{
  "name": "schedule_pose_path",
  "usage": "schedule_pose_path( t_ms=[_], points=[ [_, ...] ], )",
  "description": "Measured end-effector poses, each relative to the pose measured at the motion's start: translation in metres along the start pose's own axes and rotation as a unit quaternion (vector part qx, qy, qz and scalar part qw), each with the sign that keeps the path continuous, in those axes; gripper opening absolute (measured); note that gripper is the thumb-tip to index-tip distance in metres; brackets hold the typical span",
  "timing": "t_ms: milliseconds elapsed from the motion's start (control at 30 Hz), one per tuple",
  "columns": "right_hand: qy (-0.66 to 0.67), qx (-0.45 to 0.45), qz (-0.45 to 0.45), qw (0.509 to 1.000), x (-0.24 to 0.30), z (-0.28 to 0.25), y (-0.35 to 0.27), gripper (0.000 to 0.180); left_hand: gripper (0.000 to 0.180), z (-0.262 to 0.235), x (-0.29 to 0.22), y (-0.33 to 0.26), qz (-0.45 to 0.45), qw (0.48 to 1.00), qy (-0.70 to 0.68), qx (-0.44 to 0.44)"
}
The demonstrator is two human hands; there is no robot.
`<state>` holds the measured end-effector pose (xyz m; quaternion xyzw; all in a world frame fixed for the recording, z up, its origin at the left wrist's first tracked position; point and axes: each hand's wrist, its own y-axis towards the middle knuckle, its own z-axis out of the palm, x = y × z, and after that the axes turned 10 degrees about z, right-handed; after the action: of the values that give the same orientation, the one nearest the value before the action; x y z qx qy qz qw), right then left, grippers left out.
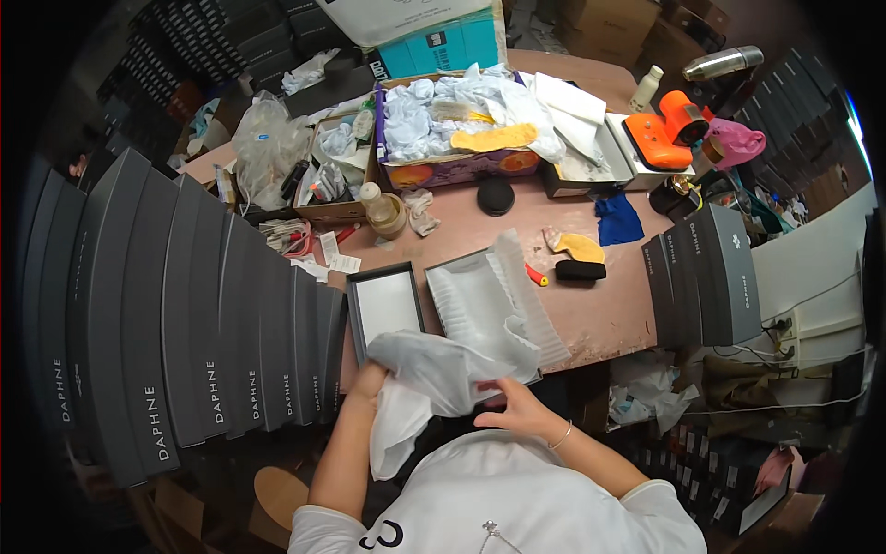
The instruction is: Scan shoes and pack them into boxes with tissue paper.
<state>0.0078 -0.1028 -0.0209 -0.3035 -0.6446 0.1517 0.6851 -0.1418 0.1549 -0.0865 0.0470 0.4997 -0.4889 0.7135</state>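
A crumpled bundle of white tissue paper point(434, 369) hangs just in front of my body, over the near edges of the boxes. My left hand point(369, 380) grips its left end, the fingers mostly hidden behind the paper. At its right side my right hand point(517, 406) is open, thumb and fingers apart, fingertips close to the paper; I cannot tell whether they touch it. What lies inside the bundle is hidden. Beyond it stands an open shoebox point(461, 277) lined with white tissue. Left of that lies a dark-rimmed box lid point(386, 305) with its white inside up.
Stacked grey shoeboxes point(194, 314) wall the left side; a smaller stack point(706, 277) stands right. Behind are a carton of crumpled paper point(425, 120), a bottle point(383, 210), a round black tin point(496, 197), an orange tape dispenser point(664, 134), a blue cloth point(618, 220) and a black brush-like block point(580, 270).
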Motion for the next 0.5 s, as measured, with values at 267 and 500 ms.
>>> schedule_pose_path(
  t_ms=[267, 500],
  points=[
    [-0.074, -0.304, -0.127, 0.941, -0.012, -0.011, 0.071, 0.099, 0.048, 0.084, 0.126, 0.101, 0.077, 0.995, -0.061, 0.027],
    [-0.09, -0.285, -0.086, 0.95, -0.118, -0.042, 0.132, 0.088, 0.051, 0.108, 0.082, 0.02, 0.327, 0.733, 0.579, 0.145]
  ],
)
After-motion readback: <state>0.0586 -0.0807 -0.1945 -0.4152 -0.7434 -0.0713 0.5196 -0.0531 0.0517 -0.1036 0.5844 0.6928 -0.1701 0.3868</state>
